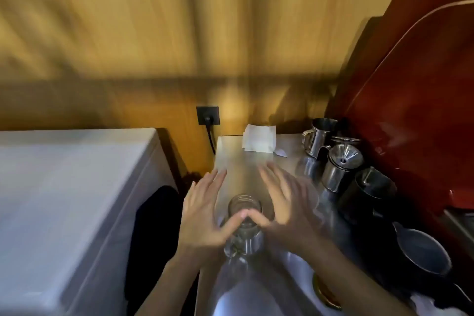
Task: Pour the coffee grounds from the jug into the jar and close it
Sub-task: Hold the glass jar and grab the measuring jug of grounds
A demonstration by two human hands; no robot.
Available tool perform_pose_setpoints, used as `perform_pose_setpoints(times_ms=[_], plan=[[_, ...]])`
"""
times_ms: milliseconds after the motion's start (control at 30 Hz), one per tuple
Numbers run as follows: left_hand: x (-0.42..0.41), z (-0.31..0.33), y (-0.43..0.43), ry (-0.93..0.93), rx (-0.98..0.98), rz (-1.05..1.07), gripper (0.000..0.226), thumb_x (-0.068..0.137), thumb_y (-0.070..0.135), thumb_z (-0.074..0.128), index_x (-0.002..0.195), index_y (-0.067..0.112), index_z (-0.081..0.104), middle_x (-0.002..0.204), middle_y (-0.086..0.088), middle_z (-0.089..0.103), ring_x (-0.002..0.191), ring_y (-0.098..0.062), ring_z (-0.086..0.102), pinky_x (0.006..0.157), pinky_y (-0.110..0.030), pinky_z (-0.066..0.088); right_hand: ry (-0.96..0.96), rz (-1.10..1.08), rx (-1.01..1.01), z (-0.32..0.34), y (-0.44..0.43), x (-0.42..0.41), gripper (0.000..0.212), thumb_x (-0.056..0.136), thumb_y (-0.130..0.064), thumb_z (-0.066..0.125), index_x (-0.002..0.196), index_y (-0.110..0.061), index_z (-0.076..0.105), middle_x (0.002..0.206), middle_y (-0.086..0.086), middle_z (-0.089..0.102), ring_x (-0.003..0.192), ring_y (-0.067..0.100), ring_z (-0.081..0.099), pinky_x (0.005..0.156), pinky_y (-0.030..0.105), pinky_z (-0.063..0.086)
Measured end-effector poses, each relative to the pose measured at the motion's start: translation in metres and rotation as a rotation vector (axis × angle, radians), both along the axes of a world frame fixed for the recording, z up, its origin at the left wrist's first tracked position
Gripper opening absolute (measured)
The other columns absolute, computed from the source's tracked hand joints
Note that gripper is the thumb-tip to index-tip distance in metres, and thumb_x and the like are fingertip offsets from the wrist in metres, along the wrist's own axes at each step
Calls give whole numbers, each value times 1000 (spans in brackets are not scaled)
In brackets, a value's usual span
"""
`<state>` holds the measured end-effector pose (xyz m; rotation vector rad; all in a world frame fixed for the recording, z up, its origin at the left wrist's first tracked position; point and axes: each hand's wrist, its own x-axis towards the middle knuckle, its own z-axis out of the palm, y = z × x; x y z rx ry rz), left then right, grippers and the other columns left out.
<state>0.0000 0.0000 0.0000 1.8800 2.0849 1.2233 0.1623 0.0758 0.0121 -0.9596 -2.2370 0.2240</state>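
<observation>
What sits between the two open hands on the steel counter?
In the head view, the empty glass jar stands between the left hand and right hand; their thumb tips meet in front of it.

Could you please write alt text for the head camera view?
Two bare hands, left hand and right hand, spread open with thumbs touching over an open glass jar on a steel counter. Metal jugs line the right side; the image is motion-blurred.

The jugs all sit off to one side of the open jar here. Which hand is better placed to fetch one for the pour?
Right, probably. The metal jugs and the dark jug stand to the right of the jar, nearer the right hand. The left hand, open beside the jar, could steady it. Neither hand holds anything.
</observation>
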Motion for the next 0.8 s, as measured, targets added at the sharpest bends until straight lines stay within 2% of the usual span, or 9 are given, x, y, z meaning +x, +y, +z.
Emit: perform_pose_setpoints(times_ms=[100,167,267,400,500,567,633,733,800], plan=[[4,-21,-6,-9,-96,-52,90,67,79,45,142,39,15,147,19,20,137,3,15,115,-27,8,-113,-9,-1,-15,-4,-2,73,76,-60,48,132,-13,44,128,12,55,116,24,49,93,34,22],[8,-38,-7,8,-168,-94,96,68,74,52,145,28,19,148,13,26,138,-6,22,114,-25,14,-192,-34,-54,-26,-5,-3,73,75,-60,52,131,-13,45,125,10,58,113,25,53,91,40,28],[12,-47,-3,-146,-225,-178,89,72,44,74,144,17,27,144,-3,44,134,-18,40,111,-40,34,-261,-50,-106,-37,-2,-2,76,75,-63,50,133,-13,42,127,7,57,116,25,50,93,47,32],[20,-49,-9,-427,-186,-98,92,75,30,72,146,21,14,137,10,48,126,-1,45,106,-21,37,-278,-35,-115,-48,-1,-2,75,76,-64,46,126,-9,49,118,9,62,111,25,53,92,41,22],[20,-49,-9,-423,-145,-120,71,76,5,64,137,28,34,135,1,51,128,-10,45,111,-33,35,-249,-39,-120,-47,0,0,75,76,-68,37,123,-11,52,113,5,64,108,24,54,89,36,16],[16,-46,-7,-454,-169,-134,65,75,-4,57,133,19,43,133,-4,52,128,-15,46,110,-39,37,-224,-32,-120,-45,-1,1,75,75,-69,35,119,-12,54,108,4,65,104,25,55,87,35,16],[12,-43,-5,-511,-212,-145,55,74,-4,57,125,18,50,126,-6,55,122,-19,50,107,-33,40,-216,-4,-115,-45,-6,1,74,74,-70,37,117,-12,55,105,2,65,101,23,56,85,33,17],[11,-36,-1,-534,-260,-187,48,65,3,58,106,28,55,110,-3,58,107,-17,56,91,-16,45,-154,29,-138,-48,-12,4,71,69,-74,44,112,-18,53,105,-4,62,102,17,52,85,29,16],[14,-34,1,-573,-280,-205,44,59,12,61,101,24,58,106,-7,62,100,-15,60,86,-20,49,-128,20,-141,-49,-15,6,71,67,-75,47,111,-20,52,106,-6,60,104,14,50,87,29,16]])
